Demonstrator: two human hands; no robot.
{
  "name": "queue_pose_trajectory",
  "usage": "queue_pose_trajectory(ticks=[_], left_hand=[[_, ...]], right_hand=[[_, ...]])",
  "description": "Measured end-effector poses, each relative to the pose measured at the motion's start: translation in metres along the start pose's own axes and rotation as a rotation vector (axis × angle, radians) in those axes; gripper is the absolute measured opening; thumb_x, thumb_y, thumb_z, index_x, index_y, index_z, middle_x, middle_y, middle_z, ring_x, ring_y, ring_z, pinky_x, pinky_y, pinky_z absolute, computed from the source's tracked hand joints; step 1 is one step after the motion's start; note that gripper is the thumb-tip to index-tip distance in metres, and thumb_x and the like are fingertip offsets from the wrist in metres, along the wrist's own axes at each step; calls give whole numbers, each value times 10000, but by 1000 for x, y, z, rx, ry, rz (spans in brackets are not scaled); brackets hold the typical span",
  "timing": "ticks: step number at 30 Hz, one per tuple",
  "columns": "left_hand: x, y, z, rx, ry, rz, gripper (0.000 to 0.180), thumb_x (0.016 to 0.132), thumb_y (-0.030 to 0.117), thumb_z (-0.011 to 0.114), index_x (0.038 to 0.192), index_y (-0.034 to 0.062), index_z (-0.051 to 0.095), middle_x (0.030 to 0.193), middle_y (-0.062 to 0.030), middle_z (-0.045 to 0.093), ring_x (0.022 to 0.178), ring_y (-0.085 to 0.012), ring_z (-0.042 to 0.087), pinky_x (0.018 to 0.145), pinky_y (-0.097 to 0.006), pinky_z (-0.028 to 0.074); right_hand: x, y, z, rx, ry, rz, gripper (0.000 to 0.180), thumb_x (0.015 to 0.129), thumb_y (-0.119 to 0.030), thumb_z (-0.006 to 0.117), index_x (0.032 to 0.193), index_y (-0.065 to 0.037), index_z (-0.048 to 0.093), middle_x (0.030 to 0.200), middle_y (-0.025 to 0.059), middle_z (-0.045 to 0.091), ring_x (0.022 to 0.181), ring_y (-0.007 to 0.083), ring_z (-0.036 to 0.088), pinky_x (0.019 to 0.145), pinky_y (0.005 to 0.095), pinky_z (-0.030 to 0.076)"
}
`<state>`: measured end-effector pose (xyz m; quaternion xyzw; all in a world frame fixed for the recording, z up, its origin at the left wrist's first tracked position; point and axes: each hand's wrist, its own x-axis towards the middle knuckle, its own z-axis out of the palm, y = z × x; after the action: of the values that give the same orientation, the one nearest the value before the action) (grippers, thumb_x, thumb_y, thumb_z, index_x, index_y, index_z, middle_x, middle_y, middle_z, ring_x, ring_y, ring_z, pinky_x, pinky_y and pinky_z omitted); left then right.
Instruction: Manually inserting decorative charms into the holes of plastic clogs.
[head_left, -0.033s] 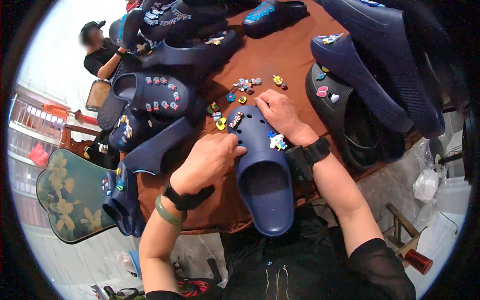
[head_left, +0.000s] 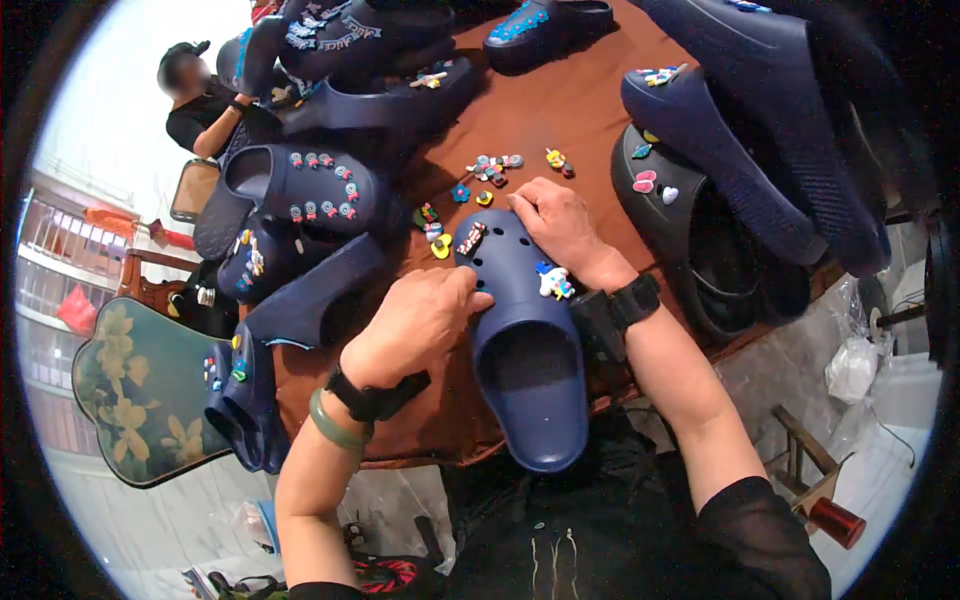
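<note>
On the left of a brown-covered table (head_left: 560, 110), a dark clog with candy-like charms (head_left: 325, 188) lies among other clogs. Nearer, the person's left hand (head_left: 422, 318) is curled, its fingertips against the left side of a navy clog (head_left: 512, 280); whether they pinch anything is hidden. Loose charms (head_left: 494, 170) lie just beyond the toe. The navy clog sits at the near middle, toe pointing away, a striped charm (head_left: 472, 239) at its far left and a white-and-blue charm (head_left: 554, 282) at its right, with open holes between. The right hand (head_left: 560, 228) is bent over the toe's right edge, seemingly bracing it. The step in hand looks like close fingerwork at the left-side holes; the next move likely calls for a steady toe and careful left fingertips. Farther right rests a black clog (head_left: 690, 235).
</note>
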<state>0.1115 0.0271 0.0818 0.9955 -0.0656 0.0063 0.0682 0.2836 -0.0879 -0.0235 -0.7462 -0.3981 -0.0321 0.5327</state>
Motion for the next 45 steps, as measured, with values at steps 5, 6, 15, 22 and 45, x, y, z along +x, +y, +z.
queue_pose_trajectory(ticks=[5, 6, 15, 22, 45], left_hand=[[-3, 15, 2, -202, -142, -377, 261, 941, 273, 538, 819, 45, 502, 703, -216, 575, 770, -366, 607, 635, -457, 452], [-6, 15, 4, -311, -127, -478, 266, 950, 278, 526, 817, 48, 515, 712, -242, 566, 788, -376, 601, 632, -457, 447], [-29, 1, 23, -1319, -23, -677, 354, 989, 392, 451, 796, 107, 535, 717, 39, 477, 618, -59, 420, 543, -211, 333], [-20, 12, 27, -1364, 257, -631, 175, 906, 202, 637, 790, 87, 572, 694, 37, 538, 578, -39, 467, 515, -180, 359], [-19, 16, 27, -1214, 321, -728, 106, 824, 84, 716, 908, 43, 666, 732, 25, 591, 646, -41, 520, 563, -185, 383]], right_hand=[[2, -1, -2, -34, -9, -2, 238, 904, -215, 522, 816, -29, 642, 845, 170, 614, 813, 361, 611, 721, 450, 480], [2, -2, -2, -33, -8, -10, 238, 904, -215, 522, 816, -29, 642, 845, 170, 614, 813, 361, 611, 721, 450, 480], [-2, 2, 2, -30, -11, 5, 231, 898, -205, 548, 861, -5, 656, 874, 160, 636, 832, 333, 615, 740, 409, 472], [-1, 4, 4, -11, 10, -20, 227, 899, -213, 545, 798, -26, 622, 837, 160, 606, 801, 353, 600, 703, 447, 471], [2, 4, 1, -58, -58, 24, 230, 898, -211, 554, 839, -14, 657, 837, 145, 626, 792, 315, 617, 700, 395, 470]])
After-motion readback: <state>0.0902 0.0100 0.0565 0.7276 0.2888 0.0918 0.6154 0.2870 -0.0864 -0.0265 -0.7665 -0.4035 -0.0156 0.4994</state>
